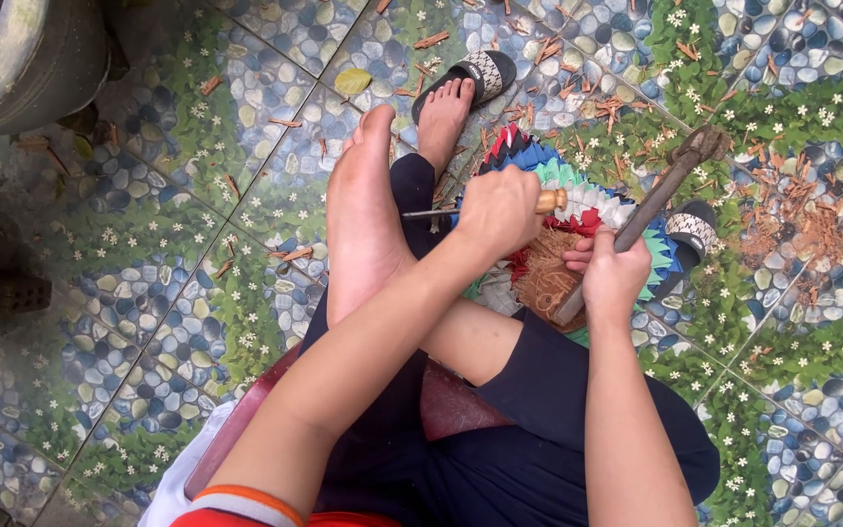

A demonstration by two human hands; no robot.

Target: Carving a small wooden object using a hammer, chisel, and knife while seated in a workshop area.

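Observation:
My left hand (498, 211) is closed around a small tool (550, 201) with a pale wooden handle; its thin metal shaft sticks out to the left over my bare foot (368, 210). Just to the right, my right hand (615, 276) grips a long brown wooden stick (673, 179) that slants up to the right. Under both hands lies a fan-shaped piece of folded strips (592, 200) in red, blue, green and white, with a tuft of brown fibre (544, 273) beside it. My legs are crossed on a red seat (246, 415).
Wood shavings (812, 229) are scattered over the pebble-and-flower patterned floor tiles (178, 293). My other foot rests in a black slipper (475, 76); a second slipper (690, 229) lies at the right. A large grey pot (36, 59) stands at the top left.

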